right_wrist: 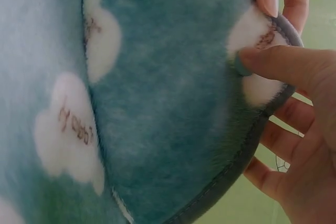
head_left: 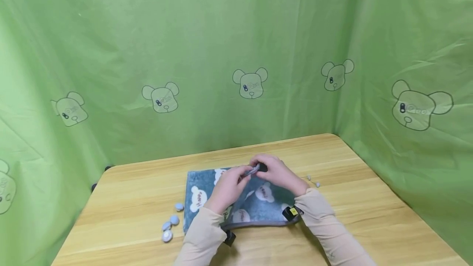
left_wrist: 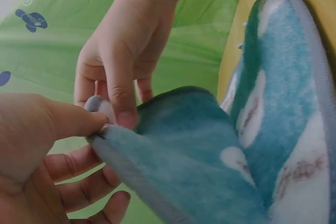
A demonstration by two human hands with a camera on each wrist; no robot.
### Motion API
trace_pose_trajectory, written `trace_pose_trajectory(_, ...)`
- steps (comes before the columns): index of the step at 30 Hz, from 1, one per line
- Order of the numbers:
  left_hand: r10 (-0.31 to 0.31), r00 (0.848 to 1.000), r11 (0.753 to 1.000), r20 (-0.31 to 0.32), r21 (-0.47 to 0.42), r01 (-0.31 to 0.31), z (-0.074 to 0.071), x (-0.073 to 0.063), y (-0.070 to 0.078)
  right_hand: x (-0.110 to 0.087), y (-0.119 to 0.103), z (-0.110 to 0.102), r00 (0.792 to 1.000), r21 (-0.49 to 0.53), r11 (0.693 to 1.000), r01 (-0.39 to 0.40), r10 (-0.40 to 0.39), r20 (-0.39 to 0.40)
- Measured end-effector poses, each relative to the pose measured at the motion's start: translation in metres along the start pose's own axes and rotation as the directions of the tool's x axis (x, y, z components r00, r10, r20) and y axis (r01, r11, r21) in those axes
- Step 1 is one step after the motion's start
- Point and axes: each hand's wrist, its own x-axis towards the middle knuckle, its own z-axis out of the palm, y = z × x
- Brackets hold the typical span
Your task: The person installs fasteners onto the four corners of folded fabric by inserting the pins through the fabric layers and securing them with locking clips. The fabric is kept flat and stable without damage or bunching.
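Observation:
A teal plush cloth (head_left: 255, 202) printed with white bear heads and bordered in grey lies on the table, part of it lifted. My left hand (head_left: 228, 184) pinches its raised grey edge between thumb and fingers, as the left wrist view also shows (left_wrist: 31, 150). Close beside it, my right hand (head_left: 275, 170) grips the same edge, thumb on the plush face and fingers behind in the right wrist view (right_wrist: 304, 108). A small teal patch shows at the right thumb's tip; whether it is a separate piece is unclear. Left of the cloth sit several pale blue round buttons (head_left: 174, 219).
Two small blue-tipped pieces (head_left: 313, 181) lie right of the cloth on the wooden table (head_left: 369, 216). A green curtain (head_left: 207, 52) with bear drawings hangs behind and beside the table. Black wrist cameras (head_left: 290, 214) sit under both forearms.

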Motion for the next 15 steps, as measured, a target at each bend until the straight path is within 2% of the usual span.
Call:
trace_pose_trajectory(4, 0.020, 1.000, 1.000, -0.007, 0.022, -0.019, -0.006, -0.001, 0.000, 0.001, 0.000, -0.001, 1.000, -0.007, 1.000, 0.028, -0.028, 0.008)
trace_pose_trajectory(8, 0.011, 1.000, 0.999, 0.021, 0.042, -0.012, -0.015, -0.005, 0.001, 0.001, -0.001, -0.001, 0.998, -0.001, 0.998, 0.059, -0.059, 0.013)
trace_pose_trajectory(11, 0.016, 0.999, 0.996, 0.050, 0.083, -0.020, -0.027, -0.009, -0.001, 0.001, -0.001, -0.001, 0.998, 0.005, 0.998, 0.068, -0.068, 0.019)
trace_pose_trajectory(15, 0.058, 0.997, 0.982, 0.040, 0.175, -0.065, -0.046, -0.019, -0.011, 0.000, -0.002, -0.001, 0.998, 0.003, 0.998, 0.059, -0.059, 0.035)
